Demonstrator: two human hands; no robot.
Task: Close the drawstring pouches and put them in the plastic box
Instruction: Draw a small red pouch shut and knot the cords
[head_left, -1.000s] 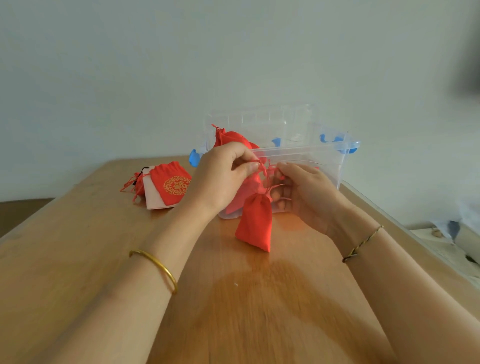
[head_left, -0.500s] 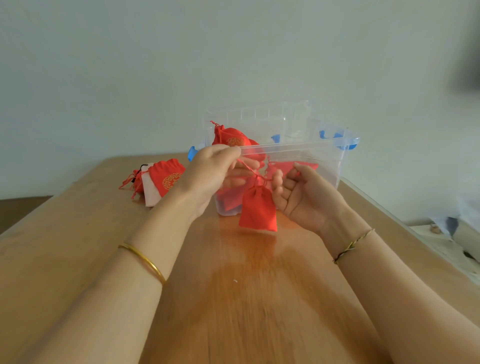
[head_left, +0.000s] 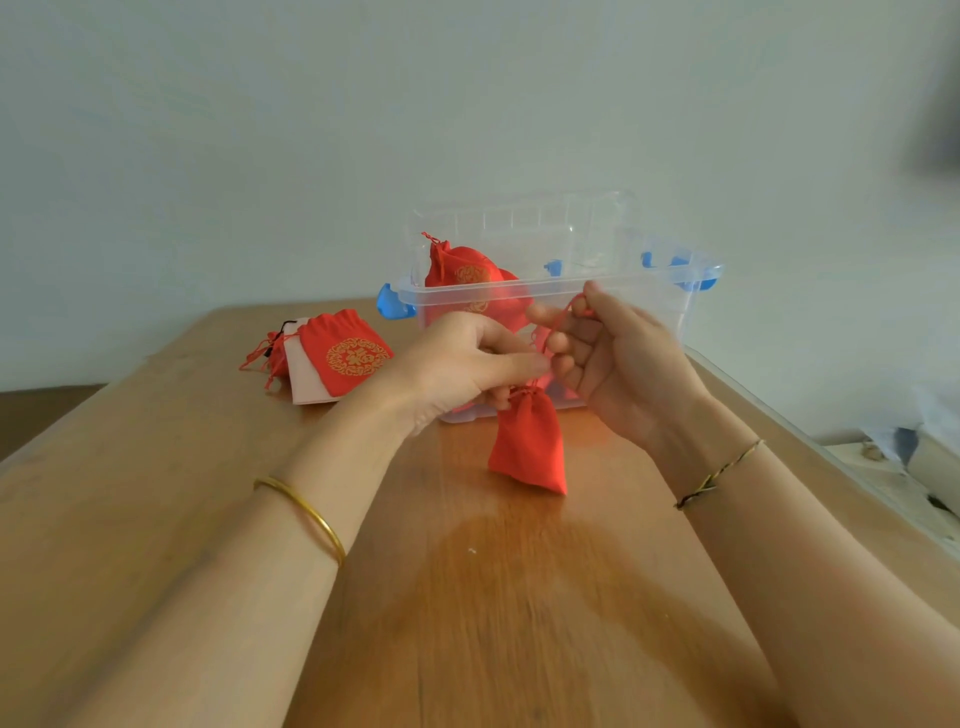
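Over bench (head_left: 467, 597), in front of plastic box (head_left: 649, 283) | red pouch (head_left: 527, 447) hangs, neck gathered | left hand (head_left: 467, 364) now pinches neck | right hand (head_left: 618, 364), slack a moment ago, now grips cord (head_left: 563, 317), pulling up | closure judged near done; boxing next

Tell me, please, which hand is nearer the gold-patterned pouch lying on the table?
Left. The left hand sits just right of the gold-patterned pouch; the right hand is farther right, beyond the left.
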